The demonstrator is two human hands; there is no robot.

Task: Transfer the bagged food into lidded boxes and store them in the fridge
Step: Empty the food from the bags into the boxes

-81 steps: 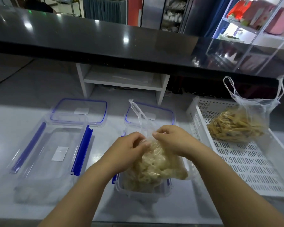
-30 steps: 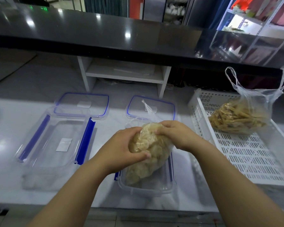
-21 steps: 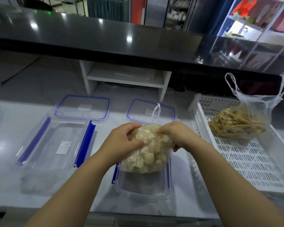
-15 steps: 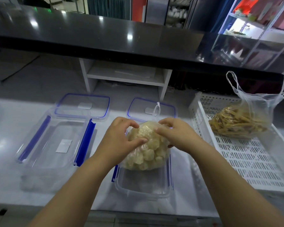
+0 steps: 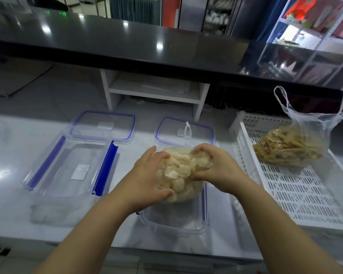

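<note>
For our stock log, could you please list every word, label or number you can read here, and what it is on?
No text is legible.
White sticker in left box: blank or too blurred.
Left lid, right lid: same, nothing readable.
Green lights beyond the counter: too blurred.

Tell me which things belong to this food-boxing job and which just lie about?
Job: bag of pale pieces, held by left hand and right hand; box beneath; empty box; left lid; right lid; bag of strips; basket.
Lying about: white shelf; black counter.
</note>
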